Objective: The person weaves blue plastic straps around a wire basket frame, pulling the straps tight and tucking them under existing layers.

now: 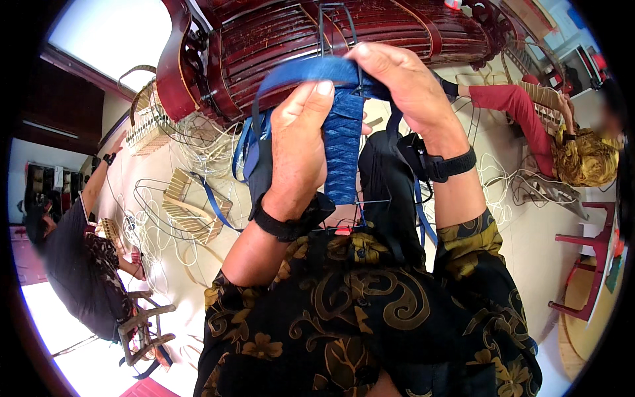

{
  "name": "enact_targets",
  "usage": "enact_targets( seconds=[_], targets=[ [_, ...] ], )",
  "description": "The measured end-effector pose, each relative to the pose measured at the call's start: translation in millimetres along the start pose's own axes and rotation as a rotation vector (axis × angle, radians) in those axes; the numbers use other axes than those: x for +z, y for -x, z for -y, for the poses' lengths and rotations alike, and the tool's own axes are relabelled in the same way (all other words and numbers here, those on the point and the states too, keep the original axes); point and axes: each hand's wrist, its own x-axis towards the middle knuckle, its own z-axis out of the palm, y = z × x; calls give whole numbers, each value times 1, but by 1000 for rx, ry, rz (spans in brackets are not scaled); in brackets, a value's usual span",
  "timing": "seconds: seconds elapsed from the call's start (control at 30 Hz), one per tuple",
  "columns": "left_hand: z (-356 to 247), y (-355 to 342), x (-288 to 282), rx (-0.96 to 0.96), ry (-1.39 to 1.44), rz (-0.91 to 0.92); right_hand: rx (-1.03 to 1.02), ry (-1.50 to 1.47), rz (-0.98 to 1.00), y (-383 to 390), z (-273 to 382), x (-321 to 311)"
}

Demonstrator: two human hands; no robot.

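A dark wire frame [322,30] stands over my lap, its middle part wrapped in flat blue strap that forms a woven panel [342,155]. A loose loop of blue strap [297,71] arches over the top of the panel, slightly blurred. My left hand [297,135] is closed on the strap at the panel's left edge, thumb upward, its other fingers partly behind the panel. With thumb and fingers closed, my right hand [403,83] grips the strap near the frame's upper right side. More blue strap hangs down by both wrists.
A dark red carved wooden bench [264,59] stands ahead. Pale cord [208,142] lies tangled on the floor, beside a tan slatted frame [188,208]. One person in black [83,274] sits at left by a wooden stool [142,327]; another in red trousers [512,106] works at right.
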Motion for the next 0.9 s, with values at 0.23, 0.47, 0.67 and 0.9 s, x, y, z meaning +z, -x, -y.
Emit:
enact_targets(
  seconds=[0.23, 0.47, 0.67, 0.9],
  targets=[
    [-17, -17, -6, 79, 56, -34, 51, 184, 51, -3, 15, 4],
    [-35, -20, -11, 287, -26, 60, 120, 363, -41, 0, 19, 3],
    [-155, -7, -134, 628, -204, -249, 65, 412, -95, -1, 19, 3],
    [-303, 131, -421, -156, -2005, -1128, 54, 357, -83, -1, 17, 8]
  ],
)
